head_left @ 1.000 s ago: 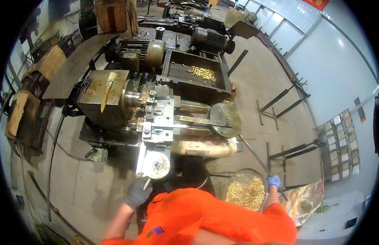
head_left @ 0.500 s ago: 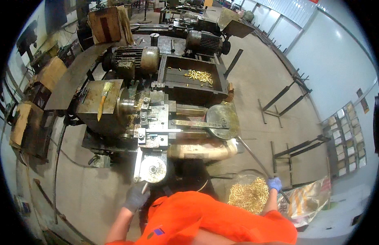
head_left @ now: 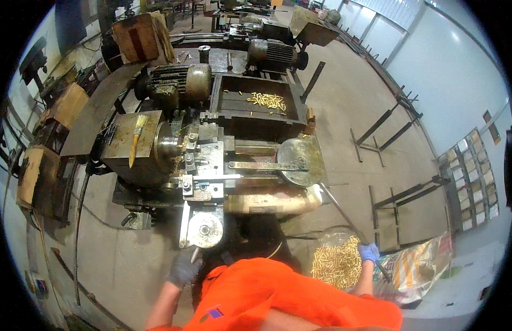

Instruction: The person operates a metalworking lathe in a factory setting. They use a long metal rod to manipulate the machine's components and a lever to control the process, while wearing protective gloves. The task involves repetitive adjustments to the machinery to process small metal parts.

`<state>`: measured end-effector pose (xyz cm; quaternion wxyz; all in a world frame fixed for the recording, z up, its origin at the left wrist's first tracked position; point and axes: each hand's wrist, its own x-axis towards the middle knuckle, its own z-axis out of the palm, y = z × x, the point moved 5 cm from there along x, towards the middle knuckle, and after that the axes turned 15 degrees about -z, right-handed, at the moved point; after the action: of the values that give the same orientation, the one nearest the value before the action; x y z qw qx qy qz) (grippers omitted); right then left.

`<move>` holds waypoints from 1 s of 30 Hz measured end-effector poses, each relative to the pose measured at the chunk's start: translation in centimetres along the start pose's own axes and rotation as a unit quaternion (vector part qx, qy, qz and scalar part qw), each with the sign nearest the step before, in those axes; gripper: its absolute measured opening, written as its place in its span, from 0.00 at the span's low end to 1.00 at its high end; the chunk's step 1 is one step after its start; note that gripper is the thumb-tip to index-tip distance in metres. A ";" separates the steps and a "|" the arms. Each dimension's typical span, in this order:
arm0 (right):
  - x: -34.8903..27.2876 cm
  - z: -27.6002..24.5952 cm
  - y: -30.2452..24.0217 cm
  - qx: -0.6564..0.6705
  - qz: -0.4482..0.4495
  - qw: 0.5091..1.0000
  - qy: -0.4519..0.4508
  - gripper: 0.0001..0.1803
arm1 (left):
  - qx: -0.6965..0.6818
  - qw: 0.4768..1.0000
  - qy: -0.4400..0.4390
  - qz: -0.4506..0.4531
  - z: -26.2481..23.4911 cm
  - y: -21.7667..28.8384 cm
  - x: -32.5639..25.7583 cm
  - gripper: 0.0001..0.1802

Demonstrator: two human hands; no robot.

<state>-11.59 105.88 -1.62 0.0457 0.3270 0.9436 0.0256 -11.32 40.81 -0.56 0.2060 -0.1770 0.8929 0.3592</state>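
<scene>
A dark grey glove covers my left hand (head_left: 184, 268), whose fingers are closed around a short metal handle (head_left: 195, 255) below a round metal plate (head_left: 205, 229) on the lathe-like machine. My right hand (head_left: 369, 252), in a blue glove, grips a long metal lever (head_left: 340, 211) near its lower end. That lever slants up to a large round disc (head_left: 301, 161), joined by a flat bar (head_left: 261, 166) to the machine's tool slide (head_left: 211, 160). Left of the slide is the spindle chuck (head_left: 168, 144), with metal shavings beside it.
Beside my right arm stands a basin of small brass-coloured pieces (head_left: 336, 266), with a printed woven sack (head_left: 418, 269) to its right. More such pieces lie in a dark metal tray (head_left: 228, 105) behind the slide. A brush (head_left: 135, 140) rests on the headstock. Metal stands (head_left: 399, 201) occupy the right-hand floor.
The whole view has shifted slightly. Both hands keep their grips on the short handle and the long lever, with no clear movement of the machine parts.
</scene>
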 end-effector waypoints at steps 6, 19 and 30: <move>2.9 1.3 -11.8 0.001 -0.224 0.954 0.202 0.25 | -0.040 0.998 -0.007 -0.057 -1.1 0.0 -1.3 0.13; 22.5 -2.4 -24.4 -0.136 -0.281 0.940 0.138 0.14 | -0.239 0.848 0.320 -0.347 2.9 -13.5 -11.6 0.15; 27.8 -3.3 -33.9 -0.150 -0.372 0.888 0.224 0.19 | -0.086 0.817 0.477 -0.312 -1.2 -14.3 -8.3 0.18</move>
<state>-54.54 96.47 -2.92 -0.1120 -0.0735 0.9661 0.2206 2.07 31.63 -3.73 -0.1606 -0.6123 0.7416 0.2219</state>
